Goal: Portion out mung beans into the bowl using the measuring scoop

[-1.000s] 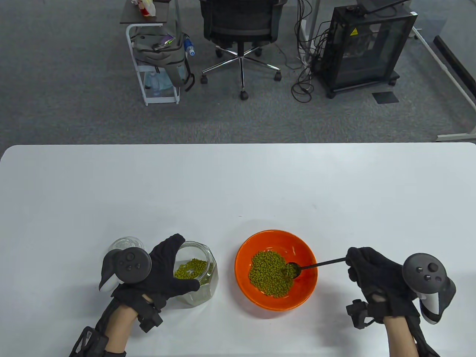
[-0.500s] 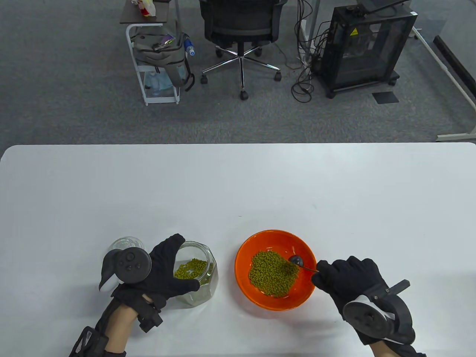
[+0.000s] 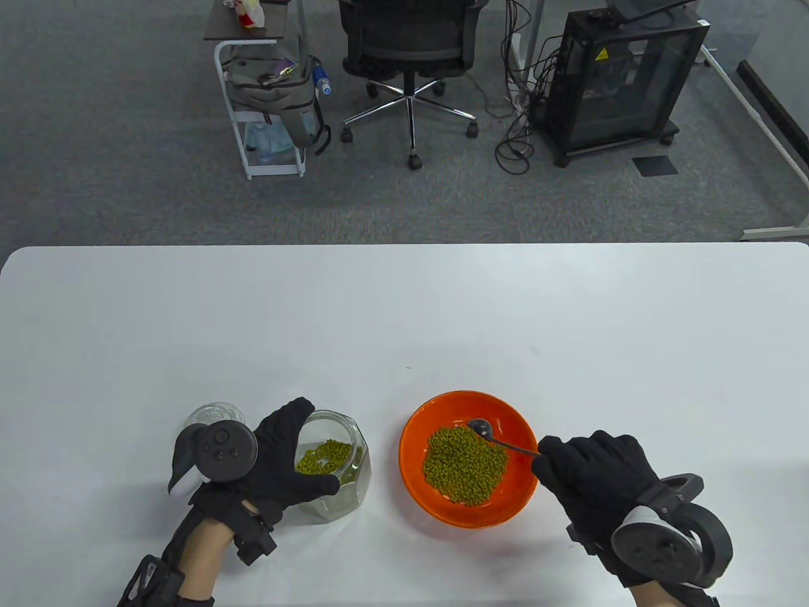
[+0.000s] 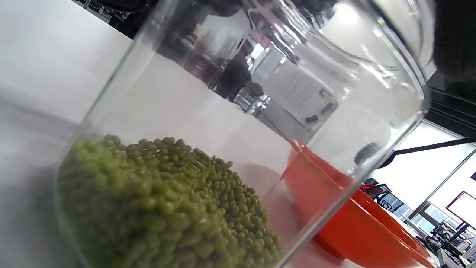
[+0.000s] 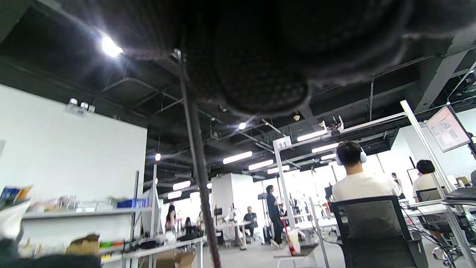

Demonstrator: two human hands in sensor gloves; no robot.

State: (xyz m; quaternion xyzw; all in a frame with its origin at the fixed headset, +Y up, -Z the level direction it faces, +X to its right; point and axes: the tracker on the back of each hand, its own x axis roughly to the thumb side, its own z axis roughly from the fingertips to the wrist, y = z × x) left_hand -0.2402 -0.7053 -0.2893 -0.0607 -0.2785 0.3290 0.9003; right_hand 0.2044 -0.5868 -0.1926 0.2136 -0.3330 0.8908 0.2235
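An orange bowl near the table's front edge holds a heap of green mung beans. My right hand pinches the thin handle of a dark measuring scoop; its cup is turned over above the bowl's far side. In the right wrist view the handle runs down from my dark gloved fingers. My left hand grips a tilted glass jar with beans at its bottom. The bowl's rim shows through the jar.
The jar's glass lid lies on the table behind my left hand. Beyond the table's far edge are an office chair, a small cart with a bag, and a black cabinet. Several people sit at desks in the right wrist view.
My right hand has rolled over and moved left toward the bowl, turning the scoop upside down. The scoop's cup went from the bean heap to the bowl's far side. My left hand held still.
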